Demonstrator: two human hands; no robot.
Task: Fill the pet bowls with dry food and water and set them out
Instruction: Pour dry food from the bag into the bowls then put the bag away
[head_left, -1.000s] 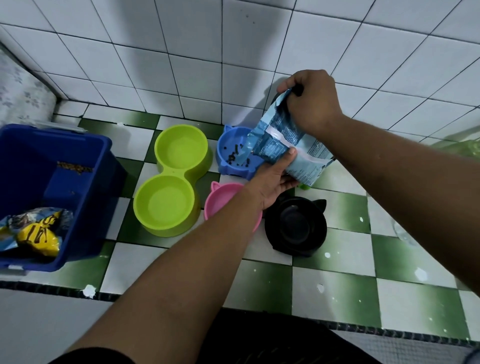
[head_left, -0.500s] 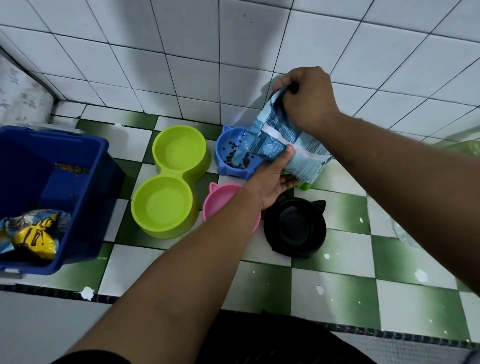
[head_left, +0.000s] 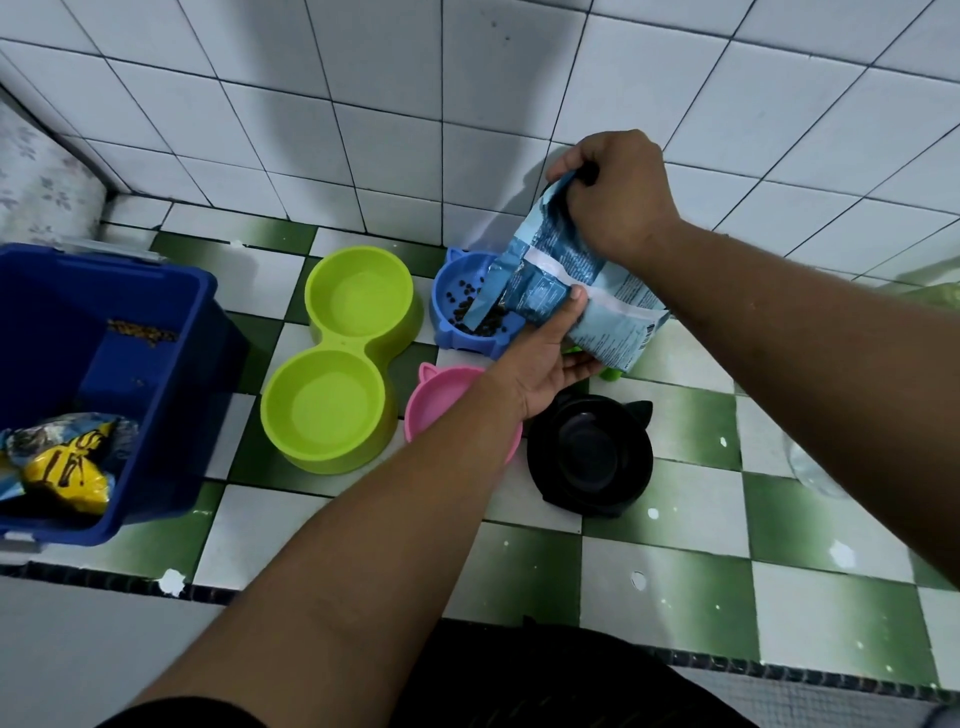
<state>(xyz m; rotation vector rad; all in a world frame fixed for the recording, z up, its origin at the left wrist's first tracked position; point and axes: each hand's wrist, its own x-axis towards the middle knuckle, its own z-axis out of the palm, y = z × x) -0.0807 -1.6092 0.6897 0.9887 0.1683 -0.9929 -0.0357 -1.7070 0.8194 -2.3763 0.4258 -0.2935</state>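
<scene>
Head view: right hand (head_left: 618, 197) is clenched round the raised end of the food bag (head_left: 561, 280). Left hand (head_left: 556, 358) cradles its lower side, thumb pressed on the front, fingers underneath. The bag mouth is tipped into the blue bowl (head_left: 457, 338), with dark kibble (head_left: 467, 299) scattered and heaped inside. Risk: the soft crinkly film bag may slump and dump a surge, and small hard pellets could bounce over the low rim onto the glossy tile floor (head_left: 665, 582). The bowls are smooth moulded plastic. The blue, pink bowl (head_left: 441, 395) and black bowl (head_left: 589, 452) are cat-eared, and the lime double bowl (head_left: 332, 410) is rounded. All but the blue look empty, no water seen.
</scene>
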